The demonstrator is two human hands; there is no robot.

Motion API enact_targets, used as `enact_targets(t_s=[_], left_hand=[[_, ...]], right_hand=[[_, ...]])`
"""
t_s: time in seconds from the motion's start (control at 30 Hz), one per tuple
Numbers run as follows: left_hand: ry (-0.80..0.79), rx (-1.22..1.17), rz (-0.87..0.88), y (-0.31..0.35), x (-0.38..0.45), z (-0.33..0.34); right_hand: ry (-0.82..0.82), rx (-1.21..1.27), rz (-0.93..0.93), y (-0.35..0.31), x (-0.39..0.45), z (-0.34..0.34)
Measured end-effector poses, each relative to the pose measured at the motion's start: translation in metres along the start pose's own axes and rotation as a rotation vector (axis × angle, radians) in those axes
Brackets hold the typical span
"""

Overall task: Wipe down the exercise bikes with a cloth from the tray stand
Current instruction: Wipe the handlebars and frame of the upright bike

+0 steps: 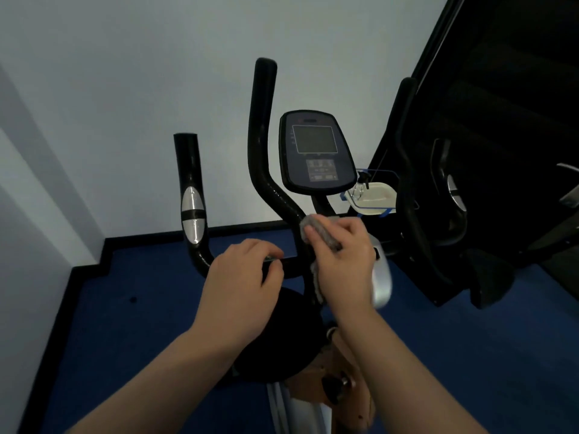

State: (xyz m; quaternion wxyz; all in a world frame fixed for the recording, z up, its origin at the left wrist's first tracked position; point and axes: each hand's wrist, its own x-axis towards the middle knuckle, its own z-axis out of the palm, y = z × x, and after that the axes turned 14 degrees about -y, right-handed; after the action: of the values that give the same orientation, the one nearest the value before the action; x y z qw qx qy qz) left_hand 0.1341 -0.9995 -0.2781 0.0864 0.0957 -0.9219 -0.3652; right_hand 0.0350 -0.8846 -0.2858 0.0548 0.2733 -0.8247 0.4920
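A black exercise bike stands in front of me, its console (316,151) tilted up at the centre. My right hand (341,261) holds a grey cloth (319,233) against the base of the inner handlebar (261,145), just below the console stem. A tail of the cloth hangs down under the hand. My left hand (242,283) grips the horizontal handlebar tube to the left of the cloth. The outer left grip (192,202) with its silver pulse sensor rises free at the left.
A tray stand (372,198) with a white tray and a spray bottle (363,180) sits behind the console to the right. A dark panel and the right handlebar (407,170) fill the right side. White walls meet at the left above blue carpet (141,308).
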Motion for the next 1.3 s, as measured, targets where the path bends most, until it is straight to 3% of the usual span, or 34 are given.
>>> enact_targets(t_s=[0.2, 0.4, 0.63, 0.73, 0.9, 1.07, 1.3], left_hand=[[0.027, -0.046, -0.012, -0.001, -0.001, -0.001], [0.028, -0.007, -0.01, -0.002, -0.001, 0.0], [0.063, -0.013, -0.007, -0.002, -0.002, 0.0], [0.069, -0.019, -0.017, -0.001, -0.003, 0.0], [0.067, 0.006, -0.012, 0.0, -0.004, 0.0], [0.078, -0.019, -0.023, -0.002, -0.003, 0.0], [0.062, -0.001, -0.035, -0.002, -0.002, 0.001]], right_hand=[[0.024, -0.097, -0.092, 0.013, -0.064, -0.003], [-0.011, -0.171, -0.022, -0.003, 0.001, 0.004], [-0.066, -0.108, -0.061, 0.017, -0.06, -0.001], [-0.022, -0.277, -0.149, 0.011, -0.042, 0.002], [-0.166, -0.19, -0.162, 0.013, -0.01, -0.008], [-0.129, -0.165, -0.184, 0.025, -0.053, -0.007], [-0.16, -0.193, -0.142, 0.006, -0.007, 0.0]])
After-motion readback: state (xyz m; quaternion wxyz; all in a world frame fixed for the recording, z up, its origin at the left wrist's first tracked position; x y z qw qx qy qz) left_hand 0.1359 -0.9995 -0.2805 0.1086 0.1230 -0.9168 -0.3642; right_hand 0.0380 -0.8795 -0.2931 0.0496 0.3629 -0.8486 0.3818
